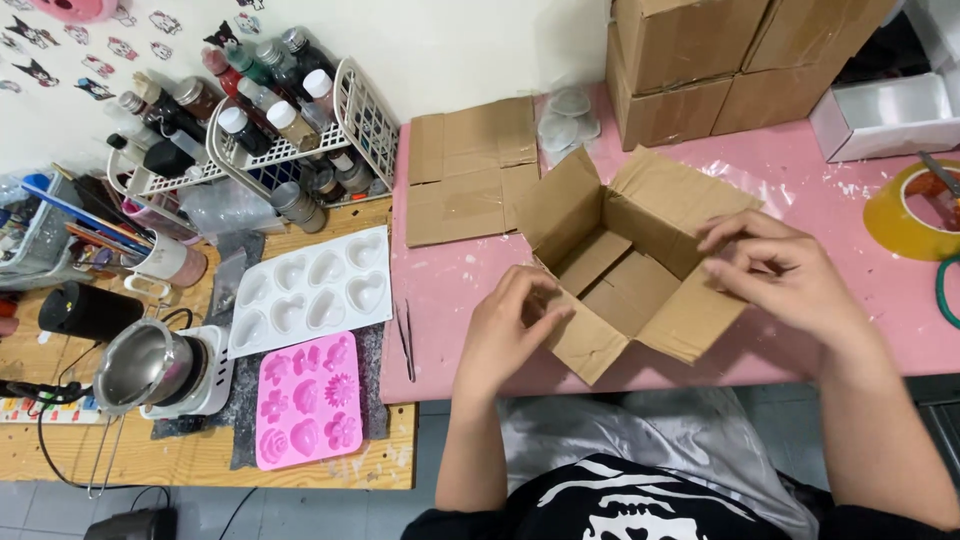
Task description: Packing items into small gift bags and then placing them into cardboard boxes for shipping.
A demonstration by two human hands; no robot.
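Note:
An open brown cardboard box (625, 270) lies tilted on the pink table (800, 180), its flaps spread. My left hand (505, 325) grips the box's near left wall and flap. My right hand (775, 270) pinches the right wall near the top flap. The inside of the box holds nothing that I can see.
A flattened cardboard sheet (470, 170) lies behind the box. Stacked cardboard boxes (720, 60) stand at the back, a yellow tape roll (915, 210) at the right. Tweezers (405, 340) lie by the table's left edge. A white heart mould (310, 290), a pink flower mould (305, 400), a metal pot (140, 365) and a bottle rack (250, 110) fill the wooden table.

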